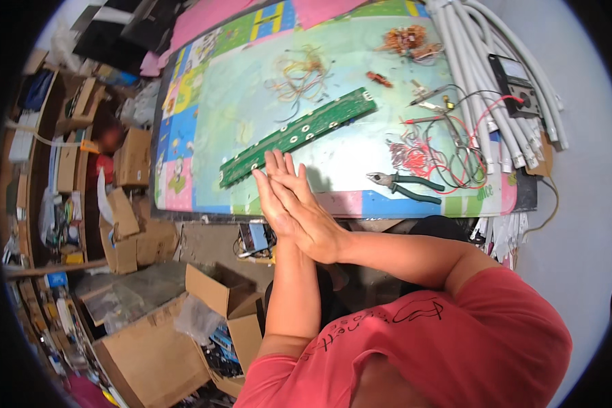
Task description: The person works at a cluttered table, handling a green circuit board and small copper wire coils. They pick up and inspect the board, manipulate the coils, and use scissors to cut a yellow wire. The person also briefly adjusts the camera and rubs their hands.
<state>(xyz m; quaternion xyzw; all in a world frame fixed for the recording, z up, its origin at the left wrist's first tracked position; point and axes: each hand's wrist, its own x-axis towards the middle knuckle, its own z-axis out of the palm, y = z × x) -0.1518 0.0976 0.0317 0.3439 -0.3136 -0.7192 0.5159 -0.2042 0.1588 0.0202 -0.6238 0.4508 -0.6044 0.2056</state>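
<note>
Both of my hands are in front of the table's near edge, laid palm against palm with their fingers stretched out. My left hand [270, 202] is partly covered by my right hand [311, 221], which crosses over it from the right. Neither holds anything. Just beyond the fingertips lies a long green circuit board [299, 133], slanting across the table from lower left to upper right. Whether a fingertip touches its near edge I cannot tell. Pliers with dark green handles [406, 185] lie to the right of my hands.
Cut red and white wires [415, 155], an analog multimeter [515, 85] with test leads, and white tubes [466, 81] crowd the right. Farther back are a tangle of thin wires [302, 75] and a copper-coloured heap [404, 39]. Cardboard boxes [153, 340] and shelves [54, 163] stand left.
</note>
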